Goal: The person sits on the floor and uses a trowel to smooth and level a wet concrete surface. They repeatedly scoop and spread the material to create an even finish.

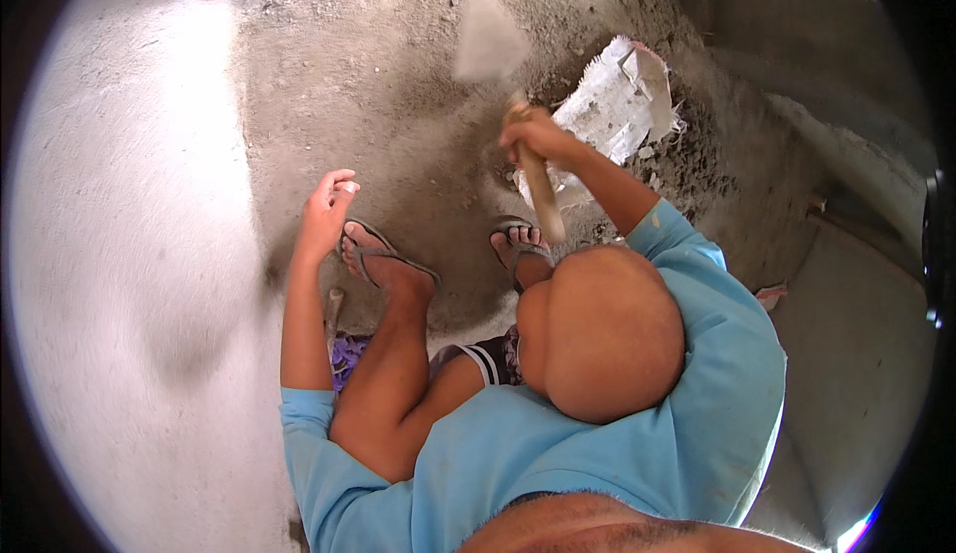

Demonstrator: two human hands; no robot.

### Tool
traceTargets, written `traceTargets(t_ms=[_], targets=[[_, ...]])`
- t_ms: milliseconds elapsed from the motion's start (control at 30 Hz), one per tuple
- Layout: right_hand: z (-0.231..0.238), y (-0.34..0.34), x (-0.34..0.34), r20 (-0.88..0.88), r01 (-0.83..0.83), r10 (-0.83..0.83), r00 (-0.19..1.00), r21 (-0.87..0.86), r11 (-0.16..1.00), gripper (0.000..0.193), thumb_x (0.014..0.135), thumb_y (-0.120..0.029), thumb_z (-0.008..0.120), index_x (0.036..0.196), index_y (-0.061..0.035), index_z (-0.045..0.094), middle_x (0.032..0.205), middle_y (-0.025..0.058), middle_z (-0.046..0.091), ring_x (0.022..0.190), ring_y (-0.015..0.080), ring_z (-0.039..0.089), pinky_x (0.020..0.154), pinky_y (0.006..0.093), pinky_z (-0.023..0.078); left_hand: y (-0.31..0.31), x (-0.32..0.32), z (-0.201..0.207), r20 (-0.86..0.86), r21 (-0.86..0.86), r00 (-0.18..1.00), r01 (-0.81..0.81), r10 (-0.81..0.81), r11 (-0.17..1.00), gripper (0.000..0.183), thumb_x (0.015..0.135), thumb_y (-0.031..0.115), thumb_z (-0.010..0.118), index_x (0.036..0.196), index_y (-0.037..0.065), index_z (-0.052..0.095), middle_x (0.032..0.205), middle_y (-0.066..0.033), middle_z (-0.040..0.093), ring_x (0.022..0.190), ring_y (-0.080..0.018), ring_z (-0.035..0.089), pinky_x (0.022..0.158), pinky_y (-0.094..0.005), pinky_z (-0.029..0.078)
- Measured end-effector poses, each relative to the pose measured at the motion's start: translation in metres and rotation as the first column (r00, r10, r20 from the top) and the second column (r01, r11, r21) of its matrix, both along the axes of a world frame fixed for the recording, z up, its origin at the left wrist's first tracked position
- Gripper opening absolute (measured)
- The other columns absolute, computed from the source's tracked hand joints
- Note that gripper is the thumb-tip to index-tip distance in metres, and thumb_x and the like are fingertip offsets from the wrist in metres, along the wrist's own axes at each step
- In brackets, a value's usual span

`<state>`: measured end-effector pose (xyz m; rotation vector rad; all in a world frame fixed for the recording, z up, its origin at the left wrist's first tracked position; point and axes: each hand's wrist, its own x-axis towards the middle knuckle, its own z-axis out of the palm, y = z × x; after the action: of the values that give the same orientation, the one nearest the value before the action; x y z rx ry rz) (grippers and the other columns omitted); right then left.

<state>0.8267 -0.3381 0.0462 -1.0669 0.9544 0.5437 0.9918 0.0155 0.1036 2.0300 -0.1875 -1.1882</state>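
My right hand (538, 137) is closed around the wooden handle of a trowel (540, 195). Its flat, pale grey blade (491, 35) points away from me above the dirt floor and looks smeared by motion. To the left, my left hand (325, 213) hangs beside the wall, above my sandalled left foot. Its fingers are loosely bent and apart, with a pale spot at the fingertips that I cannot make out. A torn white woven sack (619, 100), dusted with soil, lies on the ground just right of my right hand.
A pale plastered wall (129, 234) runs along the left. Loose soil and small stones (697, 155) are heaped around the sack. My sandalled right foot (523, 239) is near the trowel's handle end. Beside my left leg lies something purple (349, 354), with a handle-like stick (334, 306) next to it.
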Motion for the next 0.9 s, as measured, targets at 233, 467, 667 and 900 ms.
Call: traceTargets(t_ms=[233, 467, 667, 900], targets=[[-0.011, 0.073, 0.006, -0.012, -0.180, 0.218, 0.976, 0.522, 0.834, 0.010, 0.087, -0.016, 0.066, 0.087, -0.0088, 0.059, 0.069, 0.0015, 0.054, 0.055, 0.0126, 0.054, 0.046, 0.0329, 0.048, -0.012, 0.006, 0.004, -0.008, 0.012, 1.000, 0.029, -0.029, 1.000, 0.039, 0.102, 0.030, 0.055, 0.129, 0.002, 0.057, 0.115, -0.0110, 0.067, 0.106, -0.0169, 0.062, 0.091, -0.0312, 0.046], [-0.003, -0.021, -0.062, -0.057, 0.237, -0.254, 0.966, 0.589, 0.772, 0.013, 0.089, -0.021, 0.061, 0.084, -0.0156, 0.050, 0.068, -0.0031, 0.050, 0.053, 0.0098, 0.046, 0.048, 0.0290, 0.042, -0.005, 0.018, 0.012, -0.003, 0.067, 0.999, 0.054, -0.054, 0.996, 0.040, 0.103, 0.030, 0.056, 0.129, 0.000, 0.056, 0.114, -0.0130, 0.067, 0.110, -0.0191, 0.062, 0.098, -0.0323, 0.046], [0.004, -0.064, -0.128, -0.097, 0.525, -0.521, 0.848, 0.300, 0.797, 0.013, 0.089, -0.023, 0.059, 0.086, -0.0132, 0.052, 0.066, -0.0023, 0.049, 0.051, 0.0113, 0.047, 0.048, 0.0308, 0.044, 0.010, 0.026, 0.030, 0.011, 0.200, 0.993, 0.117, -0.122, 0.973, 0.040, 0.102, 0.031, 0.057, 0.129, 0.002, 0.058, 0.109, -0.0091, 0.067, 0.093, -0.0164, 0.062, 0.085, -0.0311, 0.049], [0.018, 0.001, -0.136, 0.037, -0.237, 0.237, 0.971, 0.016, 0.971, 0.029, 0.089, -0.030, 0.064, 0.085, -0.0013, 0.061, 0.064, 0.0057, 0.059, 0.050, 0.0146, 0.054, 0.046, 0.0356, 0.049, 0.011, 0.037, 0.056, 0.067, 0.348, 0.897, 0.389, -0.437, 0.853, 0.039, 0.099, 0.031, 0.058, 0.128, 0.006, 0.059, 0.105, -0.0136, 0.068, 0.083, -0.0206, 0.064, 0.080, -0.0334, 0.050]])
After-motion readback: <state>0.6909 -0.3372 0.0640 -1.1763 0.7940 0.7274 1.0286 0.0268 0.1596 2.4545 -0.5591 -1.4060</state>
